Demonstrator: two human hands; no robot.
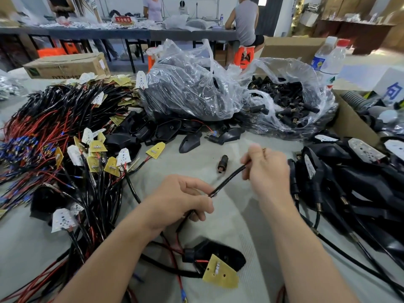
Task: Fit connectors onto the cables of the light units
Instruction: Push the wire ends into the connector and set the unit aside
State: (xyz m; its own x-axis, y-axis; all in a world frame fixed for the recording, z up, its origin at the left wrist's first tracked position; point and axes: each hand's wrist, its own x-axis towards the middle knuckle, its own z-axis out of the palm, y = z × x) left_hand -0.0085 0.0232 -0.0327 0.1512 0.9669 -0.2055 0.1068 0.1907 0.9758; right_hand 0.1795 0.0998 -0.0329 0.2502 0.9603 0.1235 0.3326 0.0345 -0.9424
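left hand, right hand pinch cable; loose connector beyond, wire pile left

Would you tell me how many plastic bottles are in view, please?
3. Two stand together at far right, beyond the bag of connectors: the white-capped bottle and the red-capped bottle. A small bottle stands on the far table. Clutter may hide others.

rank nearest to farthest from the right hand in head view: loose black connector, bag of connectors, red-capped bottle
1. loose black connector, just left of the right hand
2. bag of connectors, behind it
3. red-capped bottle, far back right
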